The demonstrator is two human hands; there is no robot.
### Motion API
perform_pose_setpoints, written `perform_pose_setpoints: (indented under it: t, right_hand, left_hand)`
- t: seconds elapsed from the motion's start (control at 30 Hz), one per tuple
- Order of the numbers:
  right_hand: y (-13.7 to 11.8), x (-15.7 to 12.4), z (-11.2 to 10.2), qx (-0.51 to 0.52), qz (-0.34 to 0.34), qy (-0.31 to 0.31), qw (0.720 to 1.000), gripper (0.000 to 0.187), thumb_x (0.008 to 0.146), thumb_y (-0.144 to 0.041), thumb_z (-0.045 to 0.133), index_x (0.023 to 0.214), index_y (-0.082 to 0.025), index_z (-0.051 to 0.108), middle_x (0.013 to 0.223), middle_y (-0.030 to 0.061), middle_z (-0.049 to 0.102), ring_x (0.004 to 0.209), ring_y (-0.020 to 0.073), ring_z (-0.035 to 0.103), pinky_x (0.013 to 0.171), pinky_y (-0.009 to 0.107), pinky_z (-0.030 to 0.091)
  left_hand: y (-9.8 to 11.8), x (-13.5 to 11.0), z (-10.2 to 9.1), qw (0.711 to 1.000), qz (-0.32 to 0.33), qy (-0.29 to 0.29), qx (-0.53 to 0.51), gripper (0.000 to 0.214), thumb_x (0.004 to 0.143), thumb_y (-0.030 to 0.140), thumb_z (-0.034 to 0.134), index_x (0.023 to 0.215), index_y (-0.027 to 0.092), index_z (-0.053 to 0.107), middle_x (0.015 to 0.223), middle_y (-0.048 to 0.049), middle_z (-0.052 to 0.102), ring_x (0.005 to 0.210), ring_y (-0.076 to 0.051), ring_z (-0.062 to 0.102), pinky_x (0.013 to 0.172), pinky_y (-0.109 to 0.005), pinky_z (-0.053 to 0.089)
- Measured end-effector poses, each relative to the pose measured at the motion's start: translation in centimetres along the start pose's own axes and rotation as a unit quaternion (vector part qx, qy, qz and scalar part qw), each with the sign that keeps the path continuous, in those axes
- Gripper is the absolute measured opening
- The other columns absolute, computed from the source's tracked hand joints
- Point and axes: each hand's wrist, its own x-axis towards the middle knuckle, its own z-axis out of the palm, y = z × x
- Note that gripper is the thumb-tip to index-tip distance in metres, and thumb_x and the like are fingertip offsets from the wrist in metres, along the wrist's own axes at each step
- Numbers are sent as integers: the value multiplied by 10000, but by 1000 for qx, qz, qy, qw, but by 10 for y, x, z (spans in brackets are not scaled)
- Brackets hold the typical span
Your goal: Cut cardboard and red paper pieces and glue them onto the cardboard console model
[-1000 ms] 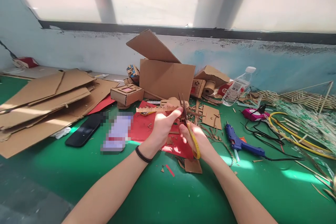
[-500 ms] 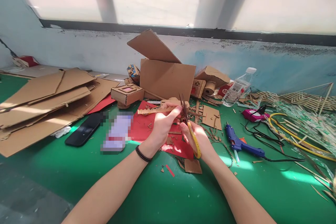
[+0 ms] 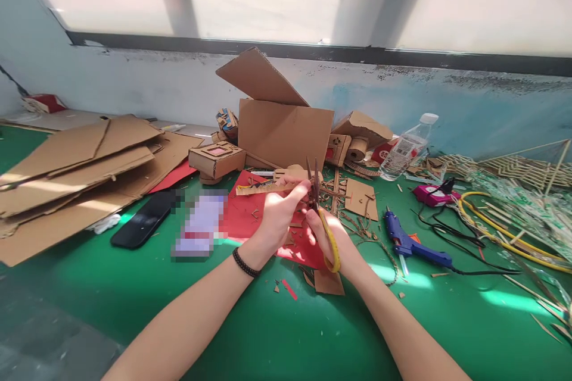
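My left hand (image 3: 277, 217) pinches a long jagged cardboard strip (image 3: 261, 188) and holds it level above a red paper sheet (image 3: 248, 214). A black bead bracelet sits on that wrist. My right hand (image 3: 336, 241) grips yellow-handled scissors (image 3: 322, 220). Their blades point up and stand slightly apart at the strip's right end. Both hands hover over the green table (image 3: 286, 333).
Flat cardboard sheets (image 3: 75, 172) pile at the left, beside a black phone (image 3: 143, 220). Cardboard boxes (image 3: 283, 131) stand at the back. A blue glue gun (image 3: 409, 241), black cables, yellow tubing (image 3: 504, 232), a water bottle (image 3: 404, 149) and stick lattices lie to the right. Offcuts litter the table.
The scissor blades have opened a little and turned more upright. My left hand has shifted the strip slightly; the camera view has barely moved.
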Motion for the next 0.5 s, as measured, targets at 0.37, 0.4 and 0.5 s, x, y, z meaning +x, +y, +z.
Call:
perform_pose_setpoints:
  t: [0.37,0.4,0.5]
  right_hand:
    - [2,-1,1,5,-11,-5,1000,559,947,-779,423,774,-250,479,668,-9,556,614,184,481,628,332,400]
    - [1,-1,1,2,-8,-2,1000,558,946,-777,425,765,-251,472,657,-12,546,606,181,472,622,330,395]
    - [0,-1,1,-12,6,14,1000,551,938,-770,429,740,-256,446,628,-21,515,586,174,445,604,323,376]
  left_hand:
    - [4,0,3,1000,-27,16,-3,295,704,355,859,798,138,682,715,8,641,647,-109,582,606,-219,474]
    - [4,0,2,999,-28,18,-1,300,700,357,864,799,137,686,714,8,641,648,-110,583,612,-223,476]
    - [2,1,1,1000,-22,16,8,289,715,365,858,803,141,697,721,7,648,649,-114,584,634,-235,479]
